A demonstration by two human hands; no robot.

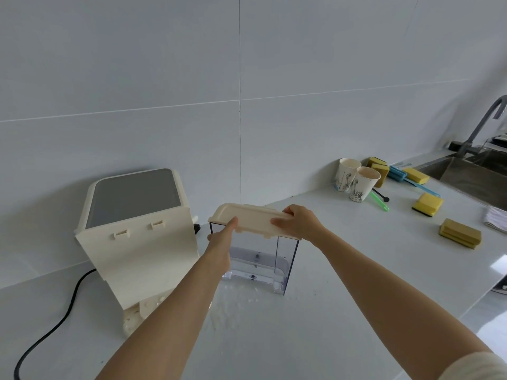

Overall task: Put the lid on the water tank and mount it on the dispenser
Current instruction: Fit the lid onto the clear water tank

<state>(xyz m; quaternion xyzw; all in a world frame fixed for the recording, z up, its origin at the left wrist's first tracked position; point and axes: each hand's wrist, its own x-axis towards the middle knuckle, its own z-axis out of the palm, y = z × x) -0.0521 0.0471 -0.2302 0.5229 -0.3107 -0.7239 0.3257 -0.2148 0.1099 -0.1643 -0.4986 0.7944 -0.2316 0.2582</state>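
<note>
A clear plastic water tank (260, 263) stands upright on the white counter, just right of the cream dispenser (137, 231). A cream lid (251, 219) lies across the tank's top rim. My left hand (220, 244) rests against the tank's left side with fingers touching the lid's near edge. My right hand (297, 222) grips the lid's right end from above. The dispenser shows its flat back panel with two small hooks facing the tank.
A black power cord (55, 325) trails from the dispenser to the lower left. Two paper cups (356, 182), several yellow sponges (428, 204), a blue brush (411, 179) and a green utensil (380, 201) sit at right. A steel sink (472, 174) with tap lies far right.
</note>
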